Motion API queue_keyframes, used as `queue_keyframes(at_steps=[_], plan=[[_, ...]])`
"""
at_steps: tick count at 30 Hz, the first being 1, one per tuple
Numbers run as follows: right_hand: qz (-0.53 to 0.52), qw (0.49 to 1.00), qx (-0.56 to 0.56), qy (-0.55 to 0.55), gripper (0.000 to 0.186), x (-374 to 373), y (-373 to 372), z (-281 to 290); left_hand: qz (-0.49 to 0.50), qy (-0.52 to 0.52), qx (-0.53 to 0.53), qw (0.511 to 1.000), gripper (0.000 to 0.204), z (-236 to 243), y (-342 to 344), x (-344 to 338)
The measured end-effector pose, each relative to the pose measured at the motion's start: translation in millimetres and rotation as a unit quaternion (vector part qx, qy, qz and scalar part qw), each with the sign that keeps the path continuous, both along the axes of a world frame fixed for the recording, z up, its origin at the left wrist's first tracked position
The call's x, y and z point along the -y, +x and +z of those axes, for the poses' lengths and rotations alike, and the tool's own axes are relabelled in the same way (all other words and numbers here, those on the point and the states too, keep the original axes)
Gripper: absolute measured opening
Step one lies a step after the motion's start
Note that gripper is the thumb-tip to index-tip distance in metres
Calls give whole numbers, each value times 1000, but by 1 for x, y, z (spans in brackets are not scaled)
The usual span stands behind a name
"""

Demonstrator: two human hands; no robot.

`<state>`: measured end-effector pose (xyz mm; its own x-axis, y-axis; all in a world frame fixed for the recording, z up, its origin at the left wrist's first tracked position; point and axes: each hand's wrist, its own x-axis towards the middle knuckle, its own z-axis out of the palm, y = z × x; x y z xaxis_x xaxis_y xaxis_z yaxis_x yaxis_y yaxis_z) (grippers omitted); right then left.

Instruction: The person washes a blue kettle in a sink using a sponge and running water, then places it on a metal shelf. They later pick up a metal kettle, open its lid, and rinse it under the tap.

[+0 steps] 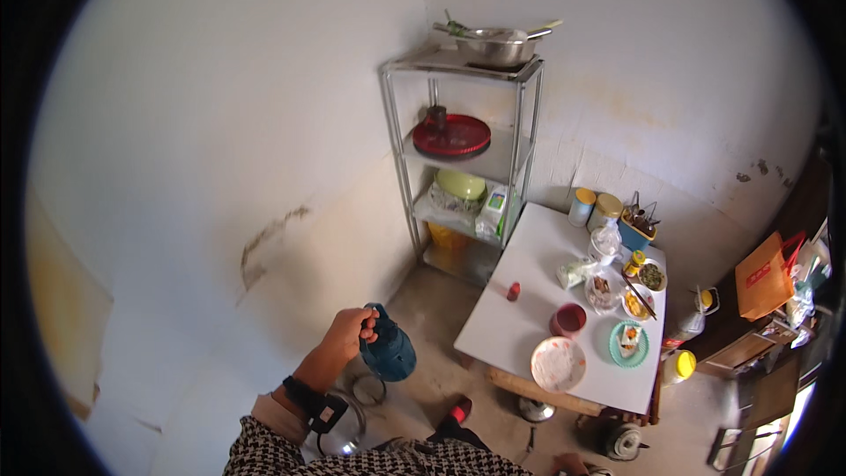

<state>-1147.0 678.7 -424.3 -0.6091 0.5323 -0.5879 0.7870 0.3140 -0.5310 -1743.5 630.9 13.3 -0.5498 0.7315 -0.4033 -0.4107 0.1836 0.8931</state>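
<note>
My left hand (354,328) is closed round the handle of a dark teal jug (389,356). The jug hangs above the floor, to the left of the table, and its far details are too small to read. Below it, beside my left forearm, stands a shiny round metal vessel (351,427), partly covered by my wrist. At the lower edge only a small part of my right hand (571,463) shows, low in front of the table. Its fingers are cut off by the picture's edge, so I cannot tell what they do.
A white table (502,326) to the right bears several dishes, a dark red cup (568,319) and jars. Behind it stands a metal shelf rack (395,132) with a basin and a red tray. A round stove-like object (624,442) sits under the table's front. Walls close in at left.
</note>
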Motion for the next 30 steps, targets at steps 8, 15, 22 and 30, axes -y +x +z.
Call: queue_keyframes(at_steps=[8,15,22,30], plan=[[-507,830,-89,-216,29,-72,-70,59,-13,161,-5,987,16,78,-95,-197],[-582,775,-139,-203,29,-97,-128,98,-26,299,108,948,14,137,-157,-387],[-682,675,-182,-216,29,-95,-198,129,-62,332,156,928,14,148,-205,-546],[-778,552,-214,-208,29,-76,-283,171,-50,362,160,917,15,107,-275,-684]])
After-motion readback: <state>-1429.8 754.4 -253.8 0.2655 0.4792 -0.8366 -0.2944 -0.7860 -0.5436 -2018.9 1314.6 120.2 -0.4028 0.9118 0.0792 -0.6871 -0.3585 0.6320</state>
